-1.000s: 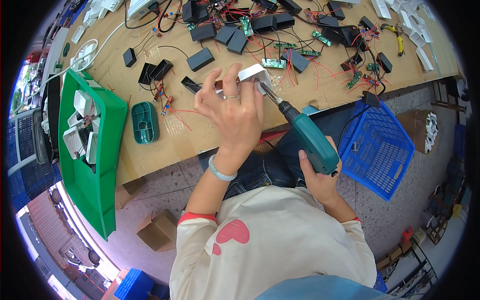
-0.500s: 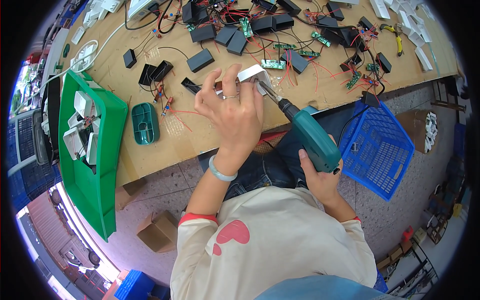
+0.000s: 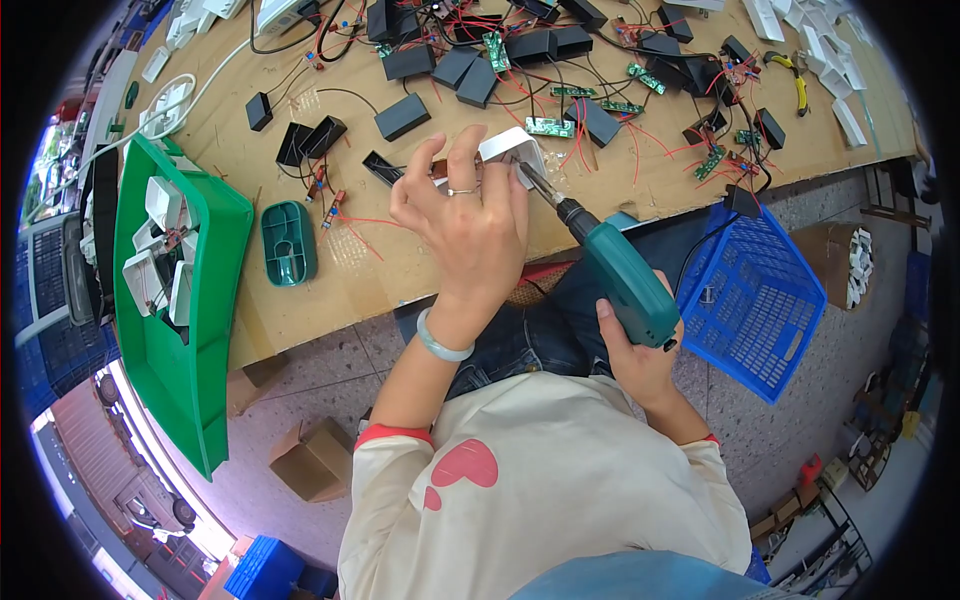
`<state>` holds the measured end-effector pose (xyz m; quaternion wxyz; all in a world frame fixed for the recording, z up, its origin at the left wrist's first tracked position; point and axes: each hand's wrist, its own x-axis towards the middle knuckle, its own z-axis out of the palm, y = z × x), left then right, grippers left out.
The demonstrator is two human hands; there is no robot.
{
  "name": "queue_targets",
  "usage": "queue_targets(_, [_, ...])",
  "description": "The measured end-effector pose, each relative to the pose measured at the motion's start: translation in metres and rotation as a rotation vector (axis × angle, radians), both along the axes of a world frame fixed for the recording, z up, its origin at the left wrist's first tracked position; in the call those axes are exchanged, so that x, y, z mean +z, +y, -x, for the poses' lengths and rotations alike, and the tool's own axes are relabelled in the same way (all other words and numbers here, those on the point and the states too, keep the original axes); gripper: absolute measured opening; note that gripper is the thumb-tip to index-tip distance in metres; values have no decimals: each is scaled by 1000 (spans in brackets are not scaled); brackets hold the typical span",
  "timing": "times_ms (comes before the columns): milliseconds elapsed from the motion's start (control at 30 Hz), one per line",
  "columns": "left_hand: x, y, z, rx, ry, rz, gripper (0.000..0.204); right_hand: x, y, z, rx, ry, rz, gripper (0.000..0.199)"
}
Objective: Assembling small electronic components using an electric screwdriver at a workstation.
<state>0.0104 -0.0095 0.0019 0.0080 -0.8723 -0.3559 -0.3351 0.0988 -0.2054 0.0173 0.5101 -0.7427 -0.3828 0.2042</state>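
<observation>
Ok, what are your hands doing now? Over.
Left hand grips white casing. Right hand holds green power screwdriver, bit on casing. Nothing blocking.

A small white plastic casing (image 3: 508, 150) sits tilted at the near edge of the wooden bench (image 3: 420, 270), partly hidden. A teal electric screwdriver (image 3: 612, 268) slants from near right, its metal bit touching the casing.

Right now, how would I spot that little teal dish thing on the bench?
Start at the big green tray hanging over the wooden bench's left end. Just right of it lies the small teal oval dish, the only teal thing lying loose among black boxes and red wires.
</observation>
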Motion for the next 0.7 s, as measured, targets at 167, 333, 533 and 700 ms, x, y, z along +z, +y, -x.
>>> queue_targets(167, [-1,0,-1,-2,-5,-1,11,1,0,0,1,-13,-5,20])
queue_targets(333, [0,0,-1,-1,-8,5,11,1,-2,-1,10,-26,-9,21])
queue_targets(533, [0,0,0,0,-5,12,11,1,-3,0,11,-14,-11,21])
queue_targets(700, [0,0,0,0,-10,19,10,1,-2,0,-8,28,-22,22])
